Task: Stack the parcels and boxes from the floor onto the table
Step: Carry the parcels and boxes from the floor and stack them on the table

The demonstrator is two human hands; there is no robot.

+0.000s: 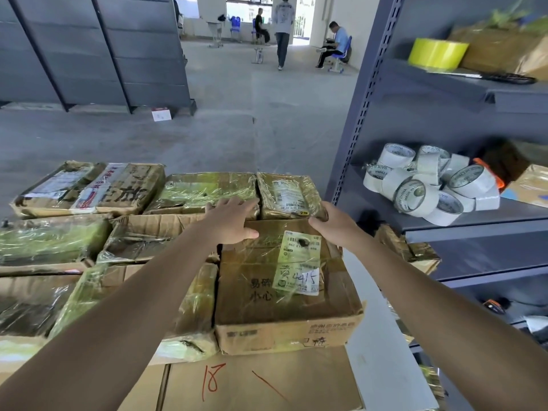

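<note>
Box [284, 292]: brown cardboard, lying flat on top of the stack at its right side, with a pale label [299, 262] under clear wrap on its upper face.
Left hand [234, 221]: flat on the box's far left corner, palm down.
Left fingers [237, 206]: straight and spread wide, reaching past the box's far edge onto the wrapped parcel [201, 191] behind it; thumb lying on the box top, pointing right.
Right hand [332, 229]: at the box's far right corner.
Right fingers [318, 222]: curled over the far edge, gripping the corner, just beside the small parcel [290, 197] behind.
Box relative to fingers: between the two hands, far edge under both, near edge toward the camera and well clear of them.
Lower box [261, 381]: under the held one, larger, marked "18" in red.
Other parcels [89, 188]: side by side to the left, most in shiny film, tops roughly level.
Shelf [444, 226]: grey metal, right of the stack, touching or apart cannot be told.
Tape rolls [430, 185]: pale, heaped on the middle shelf.
Yellow roll [436, 53]: on the shelf above.
Floor [222, 114]: grey concrete beyond the stack.
People [283, 28]: far off by the windows, one standing, two seated.
</note>
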